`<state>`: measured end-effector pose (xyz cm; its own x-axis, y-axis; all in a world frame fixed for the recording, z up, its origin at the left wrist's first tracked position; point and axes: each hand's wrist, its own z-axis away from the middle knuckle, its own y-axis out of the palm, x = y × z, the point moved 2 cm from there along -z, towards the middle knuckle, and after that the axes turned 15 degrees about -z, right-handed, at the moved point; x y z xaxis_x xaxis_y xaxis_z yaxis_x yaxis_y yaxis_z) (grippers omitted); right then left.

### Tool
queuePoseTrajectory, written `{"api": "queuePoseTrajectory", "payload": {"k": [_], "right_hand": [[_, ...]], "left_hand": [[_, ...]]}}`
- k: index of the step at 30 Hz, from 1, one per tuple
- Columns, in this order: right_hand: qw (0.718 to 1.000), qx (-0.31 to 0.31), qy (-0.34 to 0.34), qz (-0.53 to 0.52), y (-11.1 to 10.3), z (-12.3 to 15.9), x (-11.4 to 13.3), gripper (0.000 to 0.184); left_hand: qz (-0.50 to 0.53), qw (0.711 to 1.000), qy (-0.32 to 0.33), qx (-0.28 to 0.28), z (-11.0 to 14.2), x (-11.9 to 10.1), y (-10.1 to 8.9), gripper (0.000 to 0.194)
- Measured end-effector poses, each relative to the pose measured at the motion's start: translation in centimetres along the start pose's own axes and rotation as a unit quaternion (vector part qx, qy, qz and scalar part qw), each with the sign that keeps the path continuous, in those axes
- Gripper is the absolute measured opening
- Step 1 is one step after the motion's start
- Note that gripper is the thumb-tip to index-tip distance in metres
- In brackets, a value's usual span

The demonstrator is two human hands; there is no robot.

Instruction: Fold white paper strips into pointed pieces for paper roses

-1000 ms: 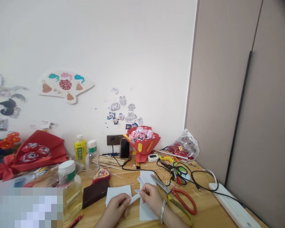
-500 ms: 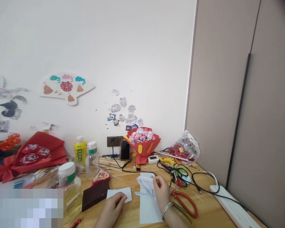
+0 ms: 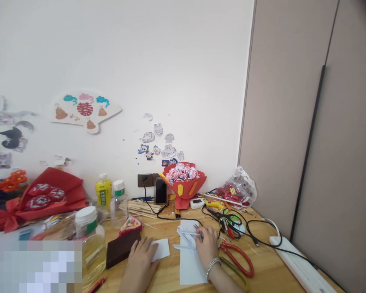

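Observation:
My left hand (image 3: 142, 257) lies flat, fingers outstretched, partly over a small white paper (image 3: 162, 249). Its fingertips are near a dark brown flat box (image 3: 120, 250). On the right, my right hand (image 3: 208, 242), with a silver bangle (image 3: 212, 269) on its wrist, bends its fingers down over folded white paper strips (image 3: 186, 234). A longer white sheet (image 3: 190, 270) lies beneath them. Pointed grey tips show by its fingers, seemingly of the scissors with red and olive handles (image 3: 240, 262). What those fingers grip is hidden.
A lidded jar with yellowish liquid (image 3: 91, 252) stands left, near a red pen (image 3: 96, 285). Behind are wooden sticks (image 3: 142, 209), a red-wrapped bouquet (image 3: 183, 183), a white timer (image 3: 197, 203) and black-handled scissors (image 3: 232, 221). Cables run to a white power strip (image 3: 299, 262).
My left hand has opened from a pinch, flattening over the small paper and shifting slightly left. My right hand has gone from a raised pinch to bent fingers lowered over the strips.

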<state>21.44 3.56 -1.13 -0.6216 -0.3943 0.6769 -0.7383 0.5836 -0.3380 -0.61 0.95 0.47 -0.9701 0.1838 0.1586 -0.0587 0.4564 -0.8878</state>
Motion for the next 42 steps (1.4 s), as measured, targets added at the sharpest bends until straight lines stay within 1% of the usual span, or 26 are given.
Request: {"api": "queuePoseTrajectory", "payload": {"k": [4,6,10,14,17,20,22,28,34,36,38,40,41,42], "right_hand": [[0.999,0.022,-0.023,-0.017,-0.3,0.1,1.2,0.021],[0.999,0.031,-0.026,-0.029,-0.4,0.2,1.7,0.022],[0.998,0.04,-0.03,-0.035,-0.4,0.4,2.2,0.023],[0.997,0.05,-0.048,-0.034,-0.4,0.6,2.7,0.024],[0.994,0.069,-0.078,-0.03,-0.4,0.8,3.2,0.025],[0.991,0.084,-0.101,-0.032,-0.3,0.9,3.4,0.024],[0.989,0.09,-0.107,-0.037,-0.2,1.0,3.4,0.024],[0.987,0.102,-0.116,-0.047,-0.2,1.0,3.6,0.025],[0.985,0.117,-0.121,-0.036,-0.4,1.1,4.1,0.025],[0.984,0.12,-0.128,-0.037,-0.4,1.2,4.2,0.025],[0.982,0.122,-0.136,-0.042,-0.3,1.3,4.3,0.025],[0.98,0.126,-0.148,-0.051,-0.2,1.5,4.6,0.024],[0.977,0.131,-0.157,-0.054,-0.2,1.6,4.9,0.022],[0.975,0.139,-0.167,-0.056,-0.2,1.7,5.2,0.021]], "left_hand": [[-0.016,1.0,-0.013,0.012,0.1,-0.1,-0.1,0.032],[-0.015,1.0,-0.004,0.008,0.0,0.0,0.0,0.032],[-0.009,0.999,0.041,-0.031,-0.1,0.2,0.3,0.03],[-0.006,0.998,0.037,-0.056,-0.2,0.4,0.5,0.029],[-0.018,0.999,0.017,-0.045,-0.1,0.3,0.4,0.034],[-0.03,0.999,0.0,-0.017,0.0,0.1,0.2,0.033],[-0.031,0.999,-0.003,-0.011,0.1,0.0,-0.1,0.031],[-0.026,0.999,-0.006,-0.029,0.2,-0.1,-1.0,0.029],[-0.012,0.999,0.004,-0.039,0.1,-0.1,-0.7,0.029],[0.003,0.998,0.012,-0.055,0.1,0.1,-0.8,0.029],[0.041,0.995,0.012,-0.088,0.2,0.3,-1.2,0.028],[0.112,0.987,-0.004,-0.119,0.2,0.2,-1.6,0.025],[0.162,0.979,-0.021,-0.124,0.2,0.0,-1.7,0.025],[0.222,0.967,-0.041,-0.117,0.2,-0.3,-1.7,0.025]]}}
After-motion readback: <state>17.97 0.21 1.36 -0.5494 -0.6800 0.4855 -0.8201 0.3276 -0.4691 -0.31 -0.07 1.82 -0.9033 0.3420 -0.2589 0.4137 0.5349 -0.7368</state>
